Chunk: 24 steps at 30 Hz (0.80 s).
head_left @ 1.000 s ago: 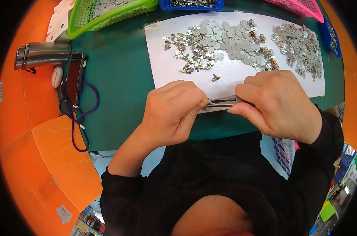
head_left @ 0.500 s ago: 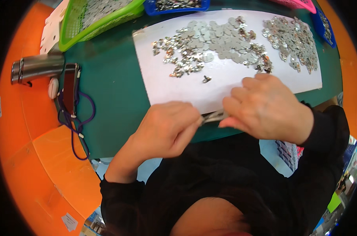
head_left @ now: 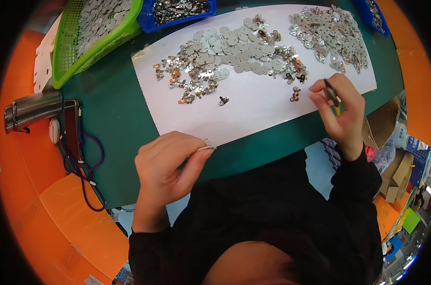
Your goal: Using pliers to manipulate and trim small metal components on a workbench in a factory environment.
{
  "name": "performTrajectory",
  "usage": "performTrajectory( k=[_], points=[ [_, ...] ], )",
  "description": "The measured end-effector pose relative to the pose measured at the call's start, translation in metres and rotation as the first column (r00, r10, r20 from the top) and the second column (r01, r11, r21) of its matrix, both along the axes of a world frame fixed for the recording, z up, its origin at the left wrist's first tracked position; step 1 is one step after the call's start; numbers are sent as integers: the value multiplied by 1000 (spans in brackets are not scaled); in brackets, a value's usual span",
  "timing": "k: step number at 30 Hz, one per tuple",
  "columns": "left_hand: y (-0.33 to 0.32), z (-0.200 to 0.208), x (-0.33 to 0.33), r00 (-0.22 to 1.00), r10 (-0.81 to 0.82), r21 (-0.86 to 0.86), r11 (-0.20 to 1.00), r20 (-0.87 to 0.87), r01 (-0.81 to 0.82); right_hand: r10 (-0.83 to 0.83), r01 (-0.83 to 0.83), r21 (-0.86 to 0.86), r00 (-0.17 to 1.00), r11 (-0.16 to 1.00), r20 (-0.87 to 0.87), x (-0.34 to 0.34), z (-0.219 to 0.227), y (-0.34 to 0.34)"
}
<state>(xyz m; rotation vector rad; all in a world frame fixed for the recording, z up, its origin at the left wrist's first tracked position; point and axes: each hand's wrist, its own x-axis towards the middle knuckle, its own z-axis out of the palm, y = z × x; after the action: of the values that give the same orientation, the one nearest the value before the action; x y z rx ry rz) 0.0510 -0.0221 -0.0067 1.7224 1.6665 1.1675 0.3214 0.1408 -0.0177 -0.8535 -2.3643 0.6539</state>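
Thumb and fingers of my left hand (head_left: 170, 164) pinch a thin flat metal piece (head_left: 207, 148) by the near edge of a white sheet (head_left: 258, 111). Over the sheet's right side, my right hand (head_left: 346, 111) is closed around a small tool with a dark metal end (head_left: 331, 92) and a bit of yellow handle; its exact kind is hard to make out. Its thumb and forefinger are apart at the tips. Just left of these fingertips lie a few small metal fittings (head_left: 295, 94). A single fitting (head_left: 223, 100) sits nearer the sheet's middle.
Flat grey metal plates (head_left: 239, 47) and shiny fittings (head_left: 191, 76) cover the sheet's far part, with another heap (head_left: 332, 35) at right. A green basket (head_left: 58, 71), blue trays (head_left: 180, 19), a steel flask (head_left: 35, 109) and a phone (head_left: 72, 130) with a purple cord surround it.
My hands have moved apart: the right went up and to the right with the tool, away from the left. The view has shifted, and small fittings near my right hand now show.
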Motion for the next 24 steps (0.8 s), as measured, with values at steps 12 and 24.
performTrajectory(
  k=[12, 24],
  points=[
    [-3, -20, 2, 988, 120, 32, 992, 96, -124, 31, -30, 135, 1000, 990, -2, -39, -5, -9],
    [-20, -35, -30, 739, 417, -15, 875, 529, -484, 283, -348, 269, 925, 898, 253, -96, -22, -50]
  ],
)
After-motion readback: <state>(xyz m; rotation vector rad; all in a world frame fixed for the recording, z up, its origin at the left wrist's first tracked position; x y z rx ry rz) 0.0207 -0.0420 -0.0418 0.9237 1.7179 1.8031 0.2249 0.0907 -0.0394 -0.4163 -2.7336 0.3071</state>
